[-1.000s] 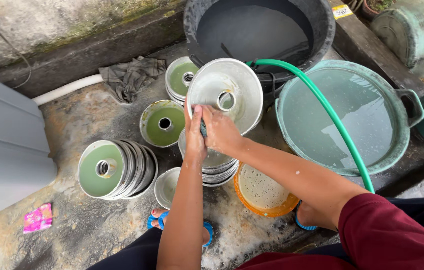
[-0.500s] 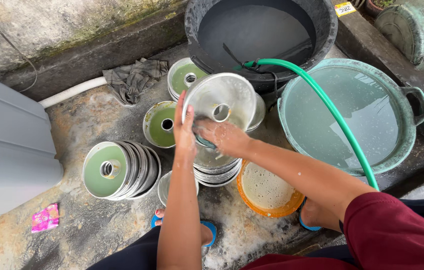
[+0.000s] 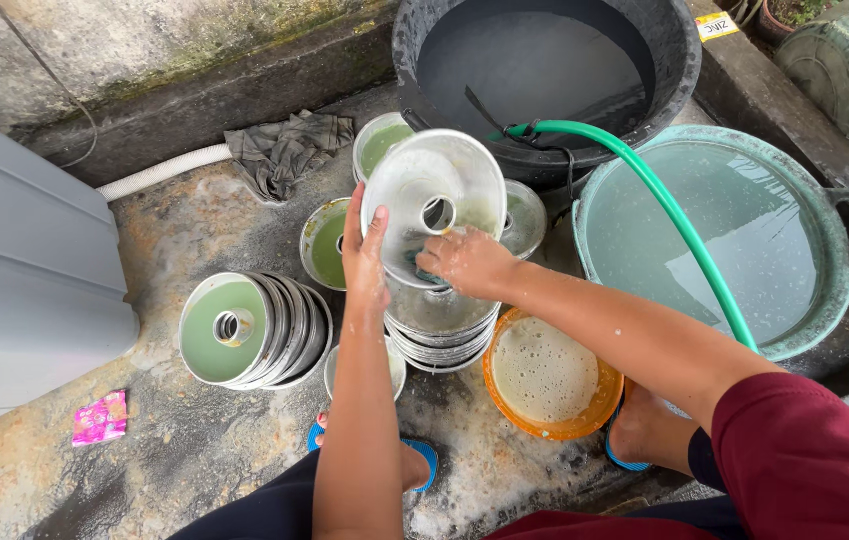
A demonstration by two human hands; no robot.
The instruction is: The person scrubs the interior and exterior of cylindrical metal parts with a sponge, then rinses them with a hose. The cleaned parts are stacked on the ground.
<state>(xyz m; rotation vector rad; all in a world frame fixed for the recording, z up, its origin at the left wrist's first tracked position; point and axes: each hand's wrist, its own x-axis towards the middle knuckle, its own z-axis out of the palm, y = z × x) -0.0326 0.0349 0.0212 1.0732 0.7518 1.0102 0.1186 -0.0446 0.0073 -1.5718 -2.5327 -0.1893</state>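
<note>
My left hand [image 3: 366, 252] grips the left edge of a round metal ring mould [image 3: 440, 180], holding it tilted up on edge. My right hand [image 3: 465, 260] presses a dark scrubbing sponge against the mould's lower face; the sponge is mostly hidden under my fingers. Both hands are wet and soapy. Directly below them stands a stack of the same metal moulds [image 3: 442, 335]. An orange bowl [image 3: 585, 412] of soapy water sits just right of that stack.
Several more moulds [image 3: 245, 330] lie in a row on their sides at the left, and others stand behind. A black tub [image 3: 665, 60] and a green basin [image 3: 825, 300] hold water, with a green hose [image 3: 685, 235] across them. A grey rag [image 3: 285, 150] lies on the concrete.
The mould has been tilted more upright and turned in my left hand. My right hand has slid down from the centre hole to the lower part of its face.
</note>
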